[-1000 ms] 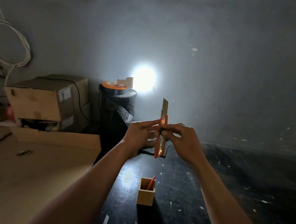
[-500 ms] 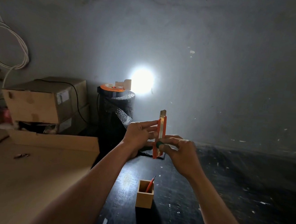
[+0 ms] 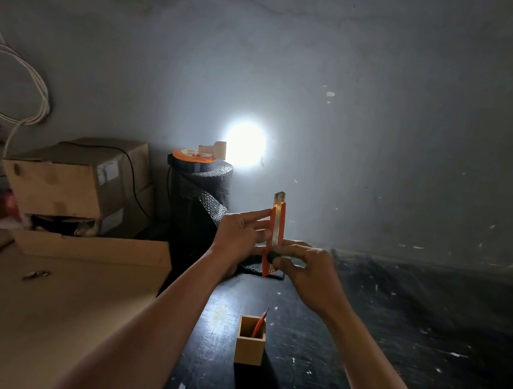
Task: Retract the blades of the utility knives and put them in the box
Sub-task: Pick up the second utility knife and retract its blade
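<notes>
I hold an orange utility knife [image 3: 278, 224] upright in front of me, a short tip of blade sticking out of its top. My left hand [image 3: 240, 235] pinches the knife's upper body from the left. My right hand [image 3: 304, 269] grips its lower part, thumb and fingers on the dark slider. Below, on the black table, stands a small open wooden box [image 3: 249, 345] with another orange knife [image 3: 259, 323] leaning inside it.
A black table [image 3: 390, 348] spreads to the right, flecked with white scraps. A cardboard sheet [image 3: 49, 315] covers the left side. Stacked cardboard boxes [image 3: 71, 182] and a black bubble-wrap roll [image 3: 198, 201] stand at the back. A bright light spot [image 3: 245, 144] glares on the wall.
The blade has slid down into the orange handle; far less of it sticks out than a second ago. My right hand has moved lower along the knife.
</notes>
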`<state>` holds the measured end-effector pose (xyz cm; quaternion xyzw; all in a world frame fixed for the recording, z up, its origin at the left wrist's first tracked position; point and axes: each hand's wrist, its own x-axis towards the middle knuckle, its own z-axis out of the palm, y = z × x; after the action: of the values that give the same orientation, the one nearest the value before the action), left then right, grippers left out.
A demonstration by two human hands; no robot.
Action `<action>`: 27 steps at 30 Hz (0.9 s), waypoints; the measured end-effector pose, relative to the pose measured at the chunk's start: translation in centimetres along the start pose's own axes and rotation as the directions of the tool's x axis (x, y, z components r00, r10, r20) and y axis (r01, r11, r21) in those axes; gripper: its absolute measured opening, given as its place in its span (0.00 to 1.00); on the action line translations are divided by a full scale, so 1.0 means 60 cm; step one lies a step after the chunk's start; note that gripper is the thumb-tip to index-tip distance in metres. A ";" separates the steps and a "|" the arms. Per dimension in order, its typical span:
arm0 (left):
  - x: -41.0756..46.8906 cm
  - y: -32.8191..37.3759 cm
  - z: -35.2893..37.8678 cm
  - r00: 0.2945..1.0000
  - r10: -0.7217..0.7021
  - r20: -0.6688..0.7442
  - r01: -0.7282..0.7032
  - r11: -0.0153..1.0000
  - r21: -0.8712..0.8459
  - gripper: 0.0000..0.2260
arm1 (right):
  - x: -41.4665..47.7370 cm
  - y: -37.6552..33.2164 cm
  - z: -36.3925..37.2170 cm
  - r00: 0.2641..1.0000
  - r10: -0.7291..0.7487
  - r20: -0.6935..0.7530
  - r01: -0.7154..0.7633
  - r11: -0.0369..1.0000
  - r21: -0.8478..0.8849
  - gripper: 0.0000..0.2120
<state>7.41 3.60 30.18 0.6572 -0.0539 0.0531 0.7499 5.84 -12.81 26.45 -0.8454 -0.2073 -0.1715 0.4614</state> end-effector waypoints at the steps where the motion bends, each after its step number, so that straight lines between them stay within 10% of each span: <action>1: 0.000 0.000 0.000 1.000 0.000 -0.002 0.000 1.000 0.004 0.20 | -0.001 0.000 0.003 1.000 0.015 -0.011 -0.015 1.000 0.003 0.11; 27: 0.009 0.011 -0.002 1.000 0.004 -0.006 -0.004 0.999 -0.038 0.21 | 0.011 0.009 0.007 0.996 0.078 -0.049 -0.070 0.986 0.151 0.08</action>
<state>7.87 3.79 30.89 0.6425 -0.0537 0.0555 0.7624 6.69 -12.58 26.16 -0.8106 -0.1752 -0.1614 0.5350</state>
